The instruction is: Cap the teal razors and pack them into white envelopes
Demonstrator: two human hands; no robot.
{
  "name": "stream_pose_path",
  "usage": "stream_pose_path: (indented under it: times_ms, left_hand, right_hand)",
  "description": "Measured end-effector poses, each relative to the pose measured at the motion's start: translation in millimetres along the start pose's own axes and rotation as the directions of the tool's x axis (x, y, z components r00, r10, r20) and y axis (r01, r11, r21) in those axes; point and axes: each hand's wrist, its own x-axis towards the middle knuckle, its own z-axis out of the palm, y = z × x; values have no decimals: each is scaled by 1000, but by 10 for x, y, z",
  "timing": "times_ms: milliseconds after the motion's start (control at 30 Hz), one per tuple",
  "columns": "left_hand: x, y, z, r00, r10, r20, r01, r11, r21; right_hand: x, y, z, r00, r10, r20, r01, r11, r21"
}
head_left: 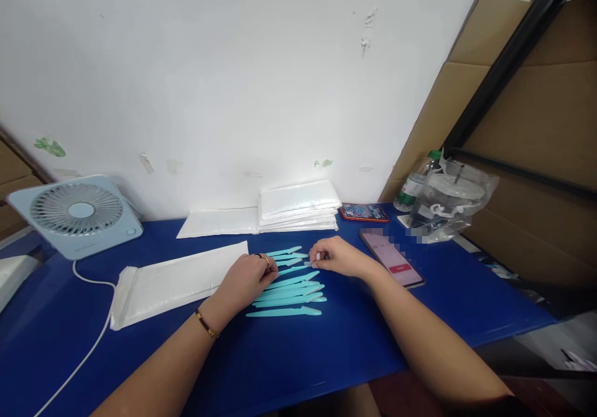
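Several turquoise eyebrow razors [288, 294] lie side by side on the blue table, handles to the left and blade ends to the right. My left hand [247, 277] pinches the handle end of one eyebrow razor [293, 270] in the upper part of the group; its fingertips partly hide the handle. At that razor's blade end, my right hand [338, 256] has its thumb and fingers closed on a small clear piece [307, 264] that looks like a blade cover. Whether the piece touches the blade is too small to tell. A white padded envelope [177, 283] lies left of my left hand.
White padded envelopes [298, 202] are stacked against the wall. A blue fan [81, 212] with a white cable stands at left. To the right are a red-edged phone [364, 212], a larger phone [392, 258], a bottle [413, 187] and a bagged cup [448, 199].
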Motion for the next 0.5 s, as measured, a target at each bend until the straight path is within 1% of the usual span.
stream_pose_path:
  times_ms: [100,200,367,433,500]
  left_hand:
    - [6,10,-6,1000,8,-24,-8,1000,-9]
    - [27,19,-13,998,27,-52,-27,1000,-8]
    - [51,8,2,995,36,-97,-32,999,44]
    - [46,5,7,991,14,-132,-3,997,80]
    - [33,8,1,983,4,-182,12,996,89]
  right_hand:
    - [-4,-32,1,1000,-14,-3,15,998,59]
    - [13,-77,37,998,-46,-42,49,995,82]
    - [88,-133,149,990,-91,-109,95,995,31]
    - [99,-123,131,988,-86,-130,88,996,7]
    - [71,-83,37,982,-52,-183,49,999,-21]
